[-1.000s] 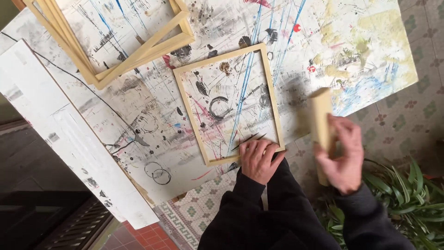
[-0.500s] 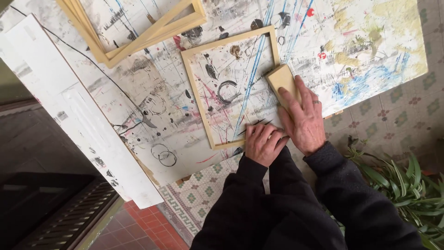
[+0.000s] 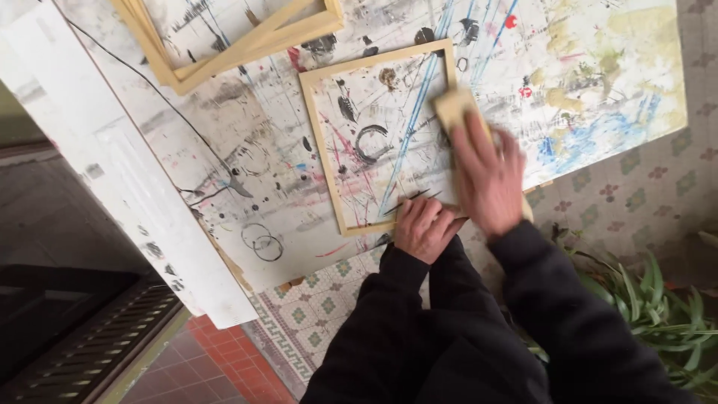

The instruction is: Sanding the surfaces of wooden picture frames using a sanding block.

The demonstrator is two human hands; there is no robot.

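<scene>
Paint-spattered tabletop point(image 3: 247, 150) carries a light wooden frame point(image 3: 320, 142), near the person. Left hand point(image 3: 422, 228) presses flat on the frame's near rail, grasping nothing; right hand point(image 3: 486, 176) wraps a sanding block point(image 3: 452, 108) on the right rail. Even strokes along the grain, with the frame pinned firmly, would serve best.

No packages, labels, signs or screens in view.
</scene>
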